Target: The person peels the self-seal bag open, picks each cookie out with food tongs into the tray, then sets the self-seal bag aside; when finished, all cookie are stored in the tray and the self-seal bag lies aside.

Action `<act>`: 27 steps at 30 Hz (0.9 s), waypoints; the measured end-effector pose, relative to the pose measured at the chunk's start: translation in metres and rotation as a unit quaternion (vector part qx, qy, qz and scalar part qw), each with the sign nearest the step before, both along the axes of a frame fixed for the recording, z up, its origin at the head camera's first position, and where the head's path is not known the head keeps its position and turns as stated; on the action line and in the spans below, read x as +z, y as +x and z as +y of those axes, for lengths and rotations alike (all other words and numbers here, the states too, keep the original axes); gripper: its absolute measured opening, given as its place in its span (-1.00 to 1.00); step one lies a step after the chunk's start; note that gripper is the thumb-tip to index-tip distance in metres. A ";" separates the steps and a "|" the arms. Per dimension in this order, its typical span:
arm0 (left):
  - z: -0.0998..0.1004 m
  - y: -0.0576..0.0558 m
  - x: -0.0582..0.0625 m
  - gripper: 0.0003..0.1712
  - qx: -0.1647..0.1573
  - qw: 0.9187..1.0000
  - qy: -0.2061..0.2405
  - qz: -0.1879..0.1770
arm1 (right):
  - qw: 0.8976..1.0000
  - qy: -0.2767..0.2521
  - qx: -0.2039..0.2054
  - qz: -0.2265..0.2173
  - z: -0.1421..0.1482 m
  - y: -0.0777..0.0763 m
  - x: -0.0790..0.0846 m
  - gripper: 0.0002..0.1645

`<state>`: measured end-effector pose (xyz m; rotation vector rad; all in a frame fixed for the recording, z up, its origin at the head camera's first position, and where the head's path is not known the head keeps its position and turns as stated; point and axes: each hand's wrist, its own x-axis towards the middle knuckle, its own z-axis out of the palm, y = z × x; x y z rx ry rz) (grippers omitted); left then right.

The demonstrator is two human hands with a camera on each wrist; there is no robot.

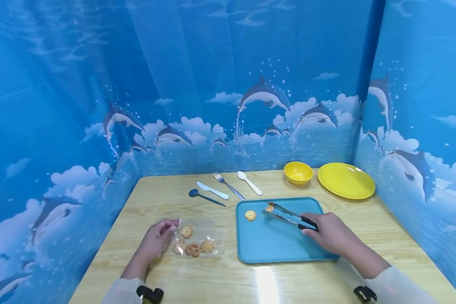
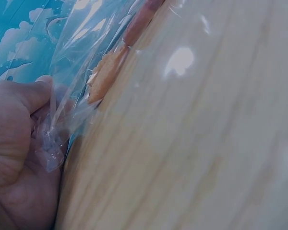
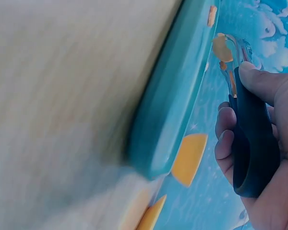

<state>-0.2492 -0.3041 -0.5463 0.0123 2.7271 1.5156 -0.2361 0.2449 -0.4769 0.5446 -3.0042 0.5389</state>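
Lying just to the right of the left hand (image 1: 156, 240), the clear bag (image 1: 219, 240) is pinched at its left end by thumb and fingers. It is judged light, limp and slick, best held by that gathered edge, so that the bagged cookies (image 1: 186, 231) are not pressed. The tongs (image 3: 255, 139) are gripped round their dark handles by the right hand (image 1: 332, 233), and a small cookie (image 1: 269, 208) is held between the narrowed tips, over the tray (image 1: 285, 245), ahead and to the left of that hand. By its look, the small cookie is light, stiff and dry, yet probably brittle: a gentle hold across its sides is called for, as crumbling could be caused by hard squeezing. Another cookie (image 1: 250, 215) is seen on the tray, left of the tips, between the two hands. Farther out on the table (image 1: 197, 278), four utensils (image 1: 213, 190) are spread between the hands; farthest, ahead of the right hand, a yellow bowl (image 1: 298, 174) and a yellow plate (image 1: 346, 181) are set.
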 end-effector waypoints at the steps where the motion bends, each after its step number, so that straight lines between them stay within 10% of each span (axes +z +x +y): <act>1: 0.000 0.000 0.000 -0.79 0.000 1.000 -0.002 0.000 | 1.000 0.001 -0.002 -0.002 0.003 0.001 -0.001 -0.38; 27: 0.001 0.000 0.000 -0.76 0.004 1.000 0.013 -0.003 | 0.999 0.017 -0.030 -0.016 0.015 0.003 -0.005 -0.34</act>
